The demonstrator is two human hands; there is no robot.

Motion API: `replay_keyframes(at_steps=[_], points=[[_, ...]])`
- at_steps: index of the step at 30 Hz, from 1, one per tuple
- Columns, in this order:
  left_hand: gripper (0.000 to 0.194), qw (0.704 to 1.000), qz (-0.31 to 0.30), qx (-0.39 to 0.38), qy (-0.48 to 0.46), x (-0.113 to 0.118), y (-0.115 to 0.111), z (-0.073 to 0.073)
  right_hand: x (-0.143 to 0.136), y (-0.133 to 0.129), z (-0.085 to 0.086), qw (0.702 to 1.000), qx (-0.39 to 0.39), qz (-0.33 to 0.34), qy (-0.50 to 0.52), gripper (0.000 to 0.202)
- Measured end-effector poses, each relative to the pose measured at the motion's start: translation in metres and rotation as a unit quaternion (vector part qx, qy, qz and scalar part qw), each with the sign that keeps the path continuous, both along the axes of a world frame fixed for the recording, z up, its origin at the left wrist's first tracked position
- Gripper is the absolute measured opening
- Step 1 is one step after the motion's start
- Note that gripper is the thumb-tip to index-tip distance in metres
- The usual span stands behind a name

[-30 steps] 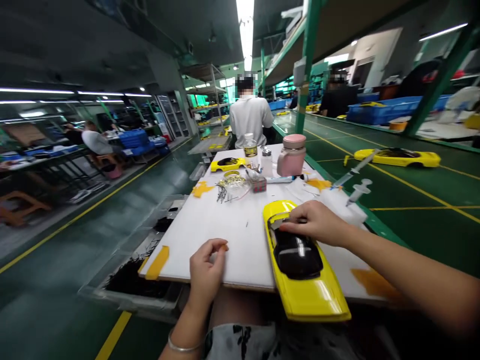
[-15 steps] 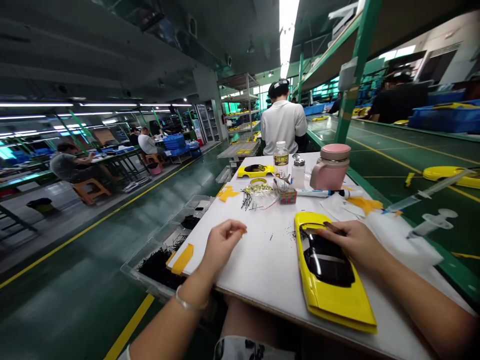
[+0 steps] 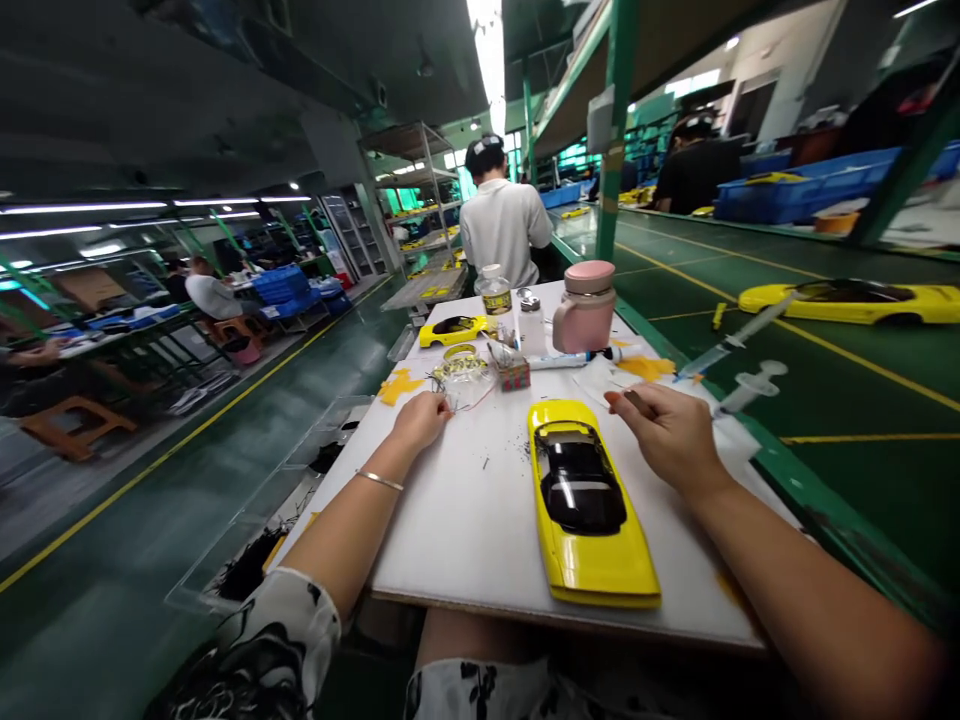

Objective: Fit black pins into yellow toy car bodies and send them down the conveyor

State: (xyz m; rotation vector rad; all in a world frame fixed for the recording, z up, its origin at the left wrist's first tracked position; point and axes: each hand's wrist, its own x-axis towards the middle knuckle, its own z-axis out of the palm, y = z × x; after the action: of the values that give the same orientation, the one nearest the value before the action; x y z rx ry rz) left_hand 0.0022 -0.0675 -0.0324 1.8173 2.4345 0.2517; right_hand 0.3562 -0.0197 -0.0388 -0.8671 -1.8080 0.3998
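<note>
My left hand [image 3: 424,418] is closed in a pinch over the table, beside a small pile of thin black sticks [image 3: 436,384]. Whatever its fingertips hold is too small to make out. To the right, my right hand [image 3: 671,432] grips a slim dark tool [image 3: 637,403], perhaps tweezers, mostly hidden by the fingers. Between the hands a yellow model car body [image 3: 600,565] with dark windows lies on the white tabletop [image 3: 465,530], touched by neither hand. Tiny black bits [image 3: 517,447] are scattered by its left edge.
Behind stand a second yellow car body [image 3: 454,330], a clear bottle [image 3: 496,292], a small dispenser bottle [image 3: 531,322], a pink mug [image 3: 587,310] and a small patterned box [image 3: 515,376]. Syringes [image 3: 750,388] lie right. A clear tray [image 3: 225,590] sits left. A co-worker [image 3: 502,225] sits ahead.
My right hand has lifted away from the car body and moved right, still with the slim tool. My left hand has reached forward to the thin sticks. The view has turned right.
</note>
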Motion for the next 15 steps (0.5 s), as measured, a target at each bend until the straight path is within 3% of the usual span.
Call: replay_keyframes(at_steps=[5,8,12,14,15], points=[[0.017,0.999,0.002,0.01,0.031,-0.004,-0.009,0.004,0.003,-0.015,0.015,0.999,0.017,-0.025,0.025,0.055],[0.019,0.999,0.0,0.02,0.039,-0.007,-0.017,0.005,0.015,-0.027,0.025,0.991,0.058,-0.095,0.08,0.051],[0.027,0.998,-0.015,0.029,0.044,-0.008,-0.025,0.006,0.039,-0.039,0.03,0.926,0.105,-0.263,0.249,0.041],[0.027,0.998,-0.022,0.043,0.049,-0.004,-0.028,0.01,0.052,-0.042,0.026,0.905,0.094,-0.292,0.294,0.035],[0.028,0.997,-0.026,0.054,0.051,0.001,-0.03,0.013,0.058,-0.042,0.022,0.91,0.087,-0.279,0.295,0.037]])
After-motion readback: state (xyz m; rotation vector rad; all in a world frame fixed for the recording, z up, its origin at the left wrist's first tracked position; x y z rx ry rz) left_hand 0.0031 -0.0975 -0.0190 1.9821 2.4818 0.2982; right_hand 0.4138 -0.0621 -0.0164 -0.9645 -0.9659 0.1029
